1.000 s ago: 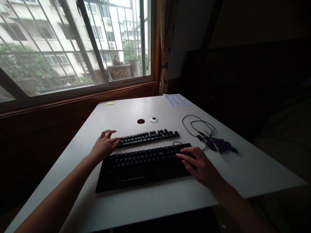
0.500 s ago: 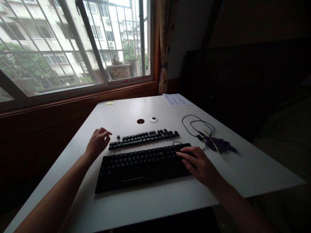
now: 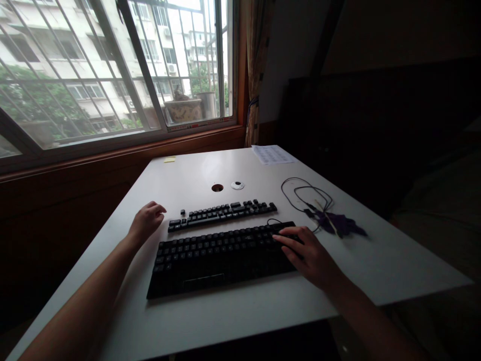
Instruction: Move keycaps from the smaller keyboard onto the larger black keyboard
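Note:
My left hand (image 3: 147, 218) rests on the table just left of the rows of loose keycaps, fingers loosely bent; nothing shows in it, though the undersides of its fingers are hidden. Across the right end of the black keyboard (image 3: 221, 260) lies my right hand (image 3: 302, 253), its fingers stretched out and spread over the keys. The keyboard has keys in its upper rows, while its lower part looks dark and bare. Behind it, black keycaps (image 3: 221, 213) lie in rows, with a long bar-shaped one among them. A single keycap (image 3: 183, 212) stands slightly apart at the left.
On the white table (image 3: 240, 311), a coiled black cable (image 3: 306, 188) and a purple cloth (image 3: 340, 224) lie at the right. A round hole (image 3: 217, 188) and white cover (image 3: 237, 185) are farther back. Printed papers (image 3: 272, 155) and a yellow note (image 3: 170, 159) lie at the far edge.
My left hand has drawn back a little to the left and down, away from the keycaps, with its fingers more bent. My right hand stays on the keyboard.

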A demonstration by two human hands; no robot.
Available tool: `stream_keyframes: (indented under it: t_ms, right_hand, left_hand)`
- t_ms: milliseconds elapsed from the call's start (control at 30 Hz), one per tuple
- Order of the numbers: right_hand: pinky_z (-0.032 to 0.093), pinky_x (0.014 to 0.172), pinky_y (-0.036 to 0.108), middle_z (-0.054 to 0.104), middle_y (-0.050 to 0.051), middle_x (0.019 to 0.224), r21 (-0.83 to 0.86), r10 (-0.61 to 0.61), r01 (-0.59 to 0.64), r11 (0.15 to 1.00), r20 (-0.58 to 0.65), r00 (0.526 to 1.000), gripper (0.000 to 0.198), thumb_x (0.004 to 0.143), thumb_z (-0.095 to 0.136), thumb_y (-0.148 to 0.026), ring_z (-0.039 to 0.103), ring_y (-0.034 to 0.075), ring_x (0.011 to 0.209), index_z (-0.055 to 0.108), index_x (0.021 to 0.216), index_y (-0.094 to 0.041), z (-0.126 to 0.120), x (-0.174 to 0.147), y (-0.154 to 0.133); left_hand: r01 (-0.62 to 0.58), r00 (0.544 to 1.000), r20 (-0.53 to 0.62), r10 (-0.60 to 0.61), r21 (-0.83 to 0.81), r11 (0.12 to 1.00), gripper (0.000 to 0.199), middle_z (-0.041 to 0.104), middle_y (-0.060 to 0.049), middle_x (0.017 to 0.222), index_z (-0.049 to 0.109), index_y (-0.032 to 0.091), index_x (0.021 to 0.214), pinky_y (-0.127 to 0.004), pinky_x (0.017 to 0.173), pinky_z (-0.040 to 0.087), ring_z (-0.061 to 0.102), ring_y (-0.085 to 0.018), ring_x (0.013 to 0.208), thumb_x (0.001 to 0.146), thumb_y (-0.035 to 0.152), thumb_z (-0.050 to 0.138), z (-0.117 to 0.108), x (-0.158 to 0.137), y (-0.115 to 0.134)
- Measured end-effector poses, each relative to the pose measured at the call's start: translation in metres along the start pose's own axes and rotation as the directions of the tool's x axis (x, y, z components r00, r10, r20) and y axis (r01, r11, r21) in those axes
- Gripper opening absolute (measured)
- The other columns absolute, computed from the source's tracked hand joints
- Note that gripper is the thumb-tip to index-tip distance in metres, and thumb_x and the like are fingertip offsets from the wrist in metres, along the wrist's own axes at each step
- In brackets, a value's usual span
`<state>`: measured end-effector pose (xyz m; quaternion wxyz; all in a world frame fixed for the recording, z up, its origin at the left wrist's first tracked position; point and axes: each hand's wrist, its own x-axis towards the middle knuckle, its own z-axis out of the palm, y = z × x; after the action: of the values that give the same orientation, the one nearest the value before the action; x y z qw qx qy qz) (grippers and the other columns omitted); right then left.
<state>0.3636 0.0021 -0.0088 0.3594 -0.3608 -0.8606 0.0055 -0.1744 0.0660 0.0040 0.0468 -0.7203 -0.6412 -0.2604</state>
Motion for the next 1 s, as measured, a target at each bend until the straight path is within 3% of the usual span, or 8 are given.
stream_keyframes:
  t_ms: [367,700,1000]
  right_hand:
    - [0.054,0.098,0.05,0.065,0.009,0.123,0.001,0.005,-0.005,1.0,-0.002,1.0,0.039,0.1,0.06,-0.023,0.062,0.028,0.113,0.066,0.136,-0.033,0.0,0.0,0.001]
    - [0.053,0.098,0.051,0.065,0.009,0.123,0.01,0.005,-0.005,1.0,0.004,1.0,0.04,0.1,0.059,-0.022,0.062,0.028,0.113,0.064,0.138,-0.033,0.001,-0.001,0.002]
    - [0.053,0.099,0.049,0.065,0.009,0.123,0.011,0.012,-0.012,1.0,0.01,1.0,0.038,0.1,0.059,-0.021,0.061,0.028,0.114,0.066,0.136,-0.031,0.002,-0.001,0.002]
  left_hand:
    - [-0.048,0.998,0.046,0.05,-0.051,0.998,0.028,0.072,-0.006,0.096,0.077,0.021,0.089,-0.032,0.077,0.053,0.067,-0.019,0.077,0.082,0.026,0.05,0.006,0.015,0.018]
    - [-0.143,0.98,0.132,0.149,-0.052,0.988,0.028,0.073,-0.007,0.102,0.081,0.026,0.099,-0.042,0.098,0.046,0.061,-0.026,0.097,0.088,0.043,0.061,0.014,0.025,0.022]
    - [-0.176,0.965,0.183,0.186,-0.07,0.982,0.025,0.075,-0.008,0.099,0.08,0.025,0.093,-0.039,0.093,0.044,0.061,-0.024,0.092,0.09,0.044,0.064,0.025,0.033,0.016]
